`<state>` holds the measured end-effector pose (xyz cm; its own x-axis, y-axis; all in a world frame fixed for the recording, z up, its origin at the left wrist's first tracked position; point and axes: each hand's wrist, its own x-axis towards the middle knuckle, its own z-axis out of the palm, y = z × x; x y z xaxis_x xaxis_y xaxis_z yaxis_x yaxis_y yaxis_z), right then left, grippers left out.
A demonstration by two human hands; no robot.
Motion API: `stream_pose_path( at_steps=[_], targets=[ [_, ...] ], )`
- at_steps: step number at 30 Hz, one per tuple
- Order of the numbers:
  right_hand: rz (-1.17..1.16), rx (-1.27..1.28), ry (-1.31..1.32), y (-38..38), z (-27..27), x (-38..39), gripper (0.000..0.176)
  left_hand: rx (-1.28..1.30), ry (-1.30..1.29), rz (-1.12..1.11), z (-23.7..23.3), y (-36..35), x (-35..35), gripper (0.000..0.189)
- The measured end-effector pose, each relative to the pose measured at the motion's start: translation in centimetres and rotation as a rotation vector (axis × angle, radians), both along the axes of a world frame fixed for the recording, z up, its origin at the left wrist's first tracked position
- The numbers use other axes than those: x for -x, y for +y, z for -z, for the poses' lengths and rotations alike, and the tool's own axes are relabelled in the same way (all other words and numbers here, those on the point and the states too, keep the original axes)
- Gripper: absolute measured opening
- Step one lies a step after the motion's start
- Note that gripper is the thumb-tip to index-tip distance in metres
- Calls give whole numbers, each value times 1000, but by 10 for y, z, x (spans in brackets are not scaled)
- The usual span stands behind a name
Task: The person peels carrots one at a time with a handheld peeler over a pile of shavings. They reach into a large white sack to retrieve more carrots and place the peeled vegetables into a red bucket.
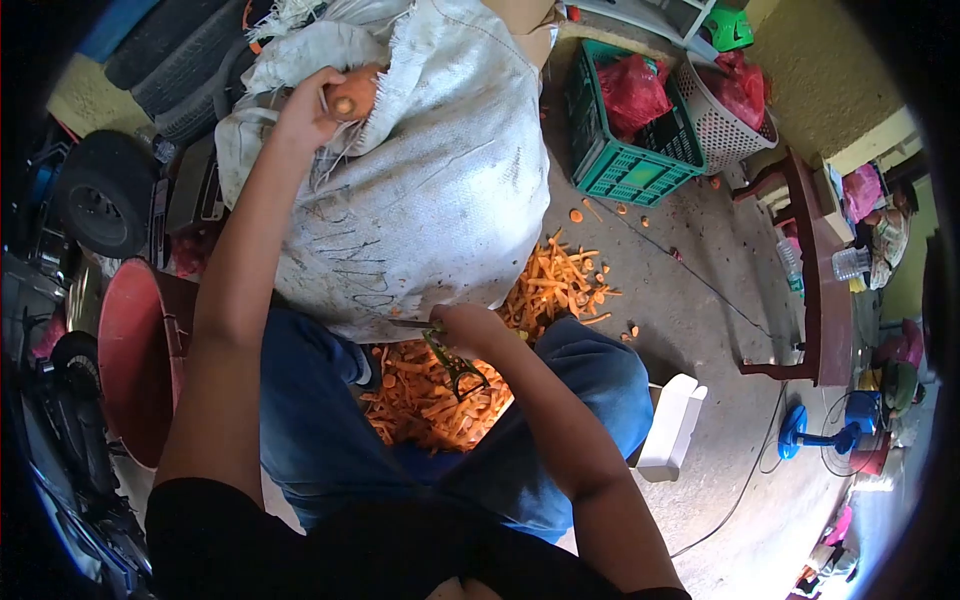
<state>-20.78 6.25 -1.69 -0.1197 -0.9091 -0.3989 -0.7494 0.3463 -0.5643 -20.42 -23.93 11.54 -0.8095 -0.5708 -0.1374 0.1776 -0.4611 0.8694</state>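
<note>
My left hand [306, 108] is closed around a thick orange carrot [354, 95], its cut-looking round end towards me, at the frayed mouth of a big white woven sack [430, 190]. Down by the sack's lower edge, my right hand [468, 330] grips a small knife [408, 323], its blade pointing left. The same hand also holds a green peeler [460, 375], which hangs below the fingers. Under it, between my knees, lies a heap of orange carrot peelings [430, 405]. More peelings and cut ends [560, 280] spread on the floor right of the sack.
A red bucket [140, 360] stands at the left, near tyres [100, 195]. Behind right are a green crate [640, 165] and a white perforated basket [725, 120], both with red plastic bags. A white box [672, 428] lies beside my right knee; a blue fan [800, 435] stands farther right.
</note>
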Motion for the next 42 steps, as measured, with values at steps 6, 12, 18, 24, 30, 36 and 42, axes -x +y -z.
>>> stream_pose_path(
  at_steps=[6,12,18,24,30,36,42],
  targets=[
    [-5,5,34,5,1,2,28,-154,544,124,-68,54,-100,58],
    [49,57,-6,13,5,5,26,-194,624,489,-58,125,-155,79],
    [429,285,-507,37,-21,11,23,-642,206,450,27,187,-174,53],
    [1147,782,-1032,56,-29,9,18,-766,150,398,91,230,-181,43],
    [1198,917,-1262,46,-49,-45,23,-596,-110,344,93,245,-174,38],
    [1269,986,-1155,40,-47,-71,22,-597,-194,315,107,247,-176,36],
    [1092,962,-583,34,-55,-110,22,-722,-46,358,114,251,-170,33]
  ],
)
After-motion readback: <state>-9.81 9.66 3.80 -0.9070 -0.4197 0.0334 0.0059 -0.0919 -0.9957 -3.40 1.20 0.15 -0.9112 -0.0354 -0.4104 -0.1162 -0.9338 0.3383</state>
